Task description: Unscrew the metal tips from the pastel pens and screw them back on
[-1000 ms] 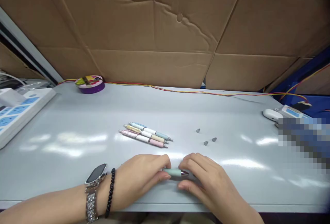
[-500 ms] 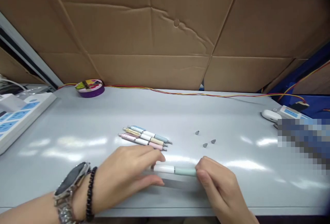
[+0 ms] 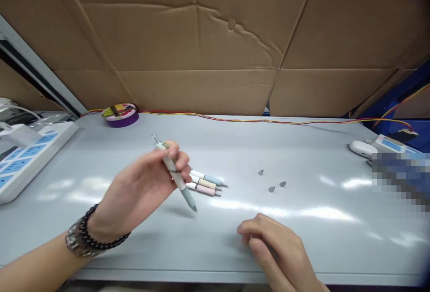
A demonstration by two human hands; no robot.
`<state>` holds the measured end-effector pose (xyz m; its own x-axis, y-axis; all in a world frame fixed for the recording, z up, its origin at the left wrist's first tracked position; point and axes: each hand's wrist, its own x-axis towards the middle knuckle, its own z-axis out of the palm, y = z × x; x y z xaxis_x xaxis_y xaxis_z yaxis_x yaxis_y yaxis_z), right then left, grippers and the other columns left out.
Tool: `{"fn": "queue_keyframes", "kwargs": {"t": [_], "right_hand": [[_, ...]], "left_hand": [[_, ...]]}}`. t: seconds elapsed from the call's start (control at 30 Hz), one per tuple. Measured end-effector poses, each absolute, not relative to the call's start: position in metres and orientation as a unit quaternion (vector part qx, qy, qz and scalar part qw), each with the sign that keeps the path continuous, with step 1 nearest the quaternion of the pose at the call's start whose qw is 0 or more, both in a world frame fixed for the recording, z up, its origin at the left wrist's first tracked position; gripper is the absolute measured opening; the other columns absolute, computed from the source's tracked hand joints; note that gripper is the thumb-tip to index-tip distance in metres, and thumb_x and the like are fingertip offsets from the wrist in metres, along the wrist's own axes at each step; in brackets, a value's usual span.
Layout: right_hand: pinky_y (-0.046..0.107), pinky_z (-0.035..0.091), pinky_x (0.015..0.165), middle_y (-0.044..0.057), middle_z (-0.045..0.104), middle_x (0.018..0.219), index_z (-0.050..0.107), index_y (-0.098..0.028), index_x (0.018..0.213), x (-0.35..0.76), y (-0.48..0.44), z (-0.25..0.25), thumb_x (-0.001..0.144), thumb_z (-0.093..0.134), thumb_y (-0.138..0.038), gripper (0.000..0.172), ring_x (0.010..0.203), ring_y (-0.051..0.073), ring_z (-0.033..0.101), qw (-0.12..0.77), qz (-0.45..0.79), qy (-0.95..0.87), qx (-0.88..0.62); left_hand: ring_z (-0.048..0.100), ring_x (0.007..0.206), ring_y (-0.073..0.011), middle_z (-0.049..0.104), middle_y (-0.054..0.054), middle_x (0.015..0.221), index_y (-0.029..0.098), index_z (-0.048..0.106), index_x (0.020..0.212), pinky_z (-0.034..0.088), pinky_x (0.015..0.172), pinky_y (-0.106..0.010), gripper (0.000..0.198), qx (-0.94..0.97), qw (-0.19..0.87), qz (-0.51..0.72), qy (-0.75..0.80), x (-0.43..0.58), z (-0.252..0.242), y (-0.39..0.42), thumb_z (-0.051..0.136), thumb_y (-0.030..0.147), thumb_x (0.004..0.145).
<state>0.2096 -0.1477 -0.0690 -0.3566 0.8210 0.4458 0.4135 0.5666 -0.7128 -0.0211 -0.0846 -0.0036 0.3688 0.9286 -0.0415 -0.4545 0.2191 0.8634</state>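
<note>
My left hand is raised with the palm turned up, its thumb and fingers closed around a white and light green pen. The pen slants, clear clicker end up and grey tip pointing down to the right. Behind the fingers lie three similar pens, a blue one, a cream one and a pink one, their left ends hidden by the hand. Near the front edge my right hand hovers or rests, fingers loosely bent, thumb apart, nothing visible in it.
Small grey cone-shaped pen tips lie on the grey table. At the back are a purple round tape roll and a thin red-yellow wire. A power strip stands left; a white case sits right. Cardboard walls the back.
My left hand has lifted the green pen up and to the left, turning it from level to slanted. My right hand has let go of its tip end and loosened.
</note>
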Motion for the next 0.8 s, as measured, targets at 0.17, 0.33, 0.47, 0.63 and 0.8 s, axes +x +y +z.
{"fn": "queue_keyframes", "kwargs": {"t": [0.17, 0.33, 0.47, 0.63, 0.8], "right_hand": [[0.021, 0.040, 0.050, -0.002, 0.054, 0.060, 0.053, -0.020, 0.076, 0.210, -0.150, -0.068, 0.093, 0.039, -0.019, 0.022, 0.053, 0.010, 0.049, 0.385, 0.250, -0.795, -0.396], [0.022, 0.038, 0.049, -0.002, 0.053, 0.058, 0.052, -0.020, 0.072, 0.207, -0.150, -0.072, 0.091, 0.038, -0.014, 0.024, 0.052, 0.011, 0.047, 0.360, 0.242, -0.812, -0.390], [0.022, 0.038, 0.049, -0.002, 0.053, 0.058, 0.051, -0.020, 0.072, 0.207, -0.150, -0.074, 0.090, 0.039, -0.013, 0.023, 0.052, 0.011, 0.047, 0.356, 0.237, -0.817, -0.387], [0.022, 0.037, 0.050, -0.002, 0.052, 0.058, 0.046, -0.020, 0.068, 0.207, -0.151, -0.073, 0.091, 0.040, -0.015, 0.024, 0.053, 0.011, 0.046, 0.326, 0.236, -0.822, -0.404], [0.022, 0.036, 0.050, -0.003, 0.050, 0.058, 0.044, -0.021, 0.068, 0.207, -0.151, -0.072, 0.092, 0.039, -0.016, 0.025, 0.052, 0.011, 0.046, 0.312, 0.232, -0.827, -0.406]], "left_hand": [[0.019, 0.042, -0.0089, 0.017, 0.006, 0.053, 0.019, 0.028, 0.056, 0.034, 0.038, -0.020, 0.045, 0.231, 0.743, 0.537, 0.326, -0.035, 0.000, -0.074, 0.027, 0.052, 0.086], [0.003, 0.040, -0.0103, 0.005, 0.006, 0.046, 0.019, 0.010, 0.054, 0.020, 0.032, -0.020, 0.049, 0.242, 0.695, 0.593, 0.326, -0.041, 0.000, -0.074, 0.008, 0.050, 0.092], [0.003, 0.041, -0.0093, 0.005, 0.005, 0.048, 0.019, 0.008, 0.055, 0.019, 0.036, -0.018, 0.047, 0.274, 0.679, 0.609, 0.304, -0.042, 0.003, -0.078, -0.001, 0.043, 0.094], [0.001, 0.039, -0.0104, 0.003, 0.006, 0.044, 0.020, 0.009, 0.053, 0.013, 0.033, -0.023, 0.043, 0.281, 0.687, 0.599, 0.301, -0.045, -0.001, -0.075, 0.006, 0.040, 0.091], [0.004, 0.038, -0.0104, 0.004, 0.007, 0.045, 0.020, 0.013, 0.052, 0.016, 0.033, -0.024, 0.047, 0.282, 0.688, 0.597, 0.300, -0.042, -0.001, -0.074, 0.007, 0.046, 0.091]]}}
